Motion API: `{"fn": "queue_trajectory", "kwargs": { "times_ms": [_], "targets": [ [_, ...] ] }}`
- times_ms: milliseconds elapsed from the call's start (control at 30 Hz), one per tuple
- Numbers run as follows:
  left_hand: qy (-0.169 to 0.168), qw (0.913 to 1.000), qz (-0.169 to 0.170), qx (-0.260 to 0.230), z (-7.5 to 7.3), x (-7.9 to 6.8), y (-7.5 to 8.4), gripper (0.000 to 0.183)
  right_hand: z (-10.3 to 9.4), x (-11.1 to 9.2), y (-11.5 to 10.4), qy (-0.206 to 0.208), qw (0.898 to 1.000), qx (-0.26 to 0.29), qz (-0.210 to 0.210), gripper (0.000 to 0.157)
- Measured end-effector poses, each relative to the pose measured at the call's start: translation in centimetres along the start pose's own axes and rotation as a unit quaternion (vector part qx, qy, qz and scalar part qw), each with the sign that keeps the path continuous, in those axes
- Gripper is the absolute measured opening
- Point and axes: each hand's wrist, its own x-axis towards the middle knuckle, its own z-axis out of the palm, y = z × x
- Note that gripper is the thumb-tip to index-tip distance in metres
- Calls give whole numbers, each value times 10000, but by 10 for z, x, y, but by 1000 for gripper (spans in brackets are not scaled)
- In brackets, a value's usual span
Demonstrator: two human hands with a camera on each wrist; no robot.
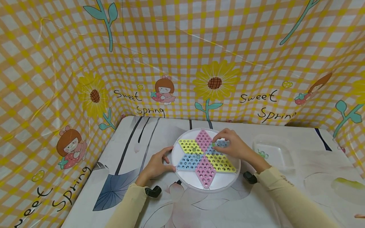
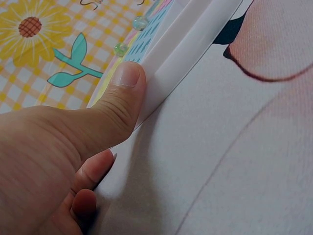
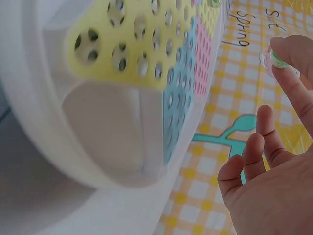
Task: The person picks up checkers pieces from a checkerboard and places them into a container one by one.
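A round white Chinese checkers board (image 1: pixel 186 179) lies on the table, its star of pink, yellow and blue points full of holes. Thumb and index finger of my right hand (image 1: pixel 232 145) pinch a green-and-white marble (image 3: pixel 279 60) above the blue point at the far right. The other right fingers are loosely bent. At the board's left edge is my left hand (image 1: pixel 156 161), the thumb (image 2: pixel 128 83) straight against the rim and the other fingers relaxed beside it. A greenish marble (image 2: pixel 120 49) and a pale bluish marble (image 2: pixel 140 23) sit in holes left of the star's centre.
A clear plastic container (image 1: pixel 280 158) with several green marbles (image 1: pixel 263 154) stands right of the board, beyond my right forearm. Behind the table hangs a checked cloth (image 1: pixel 182 63) with sunflowers. A floral cover (image 1: pixel 159 209) lies over the tabletop.
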Motion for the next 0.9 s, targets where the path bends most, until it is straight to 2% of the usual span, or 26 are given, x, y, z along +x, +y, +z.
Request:
{"fn": "queue_trajectory", "kwargs": {
  "times_ms": [400,900],
  "targets": [
    [-6,10000,13,1,0,0,0,92,-33,-22,11,237,9991,-225,267,15],
    [-55,10000,-49,-5,0,-2,1,93,-72,-63,37,984,9925,-725,10,17]
  ]
}}
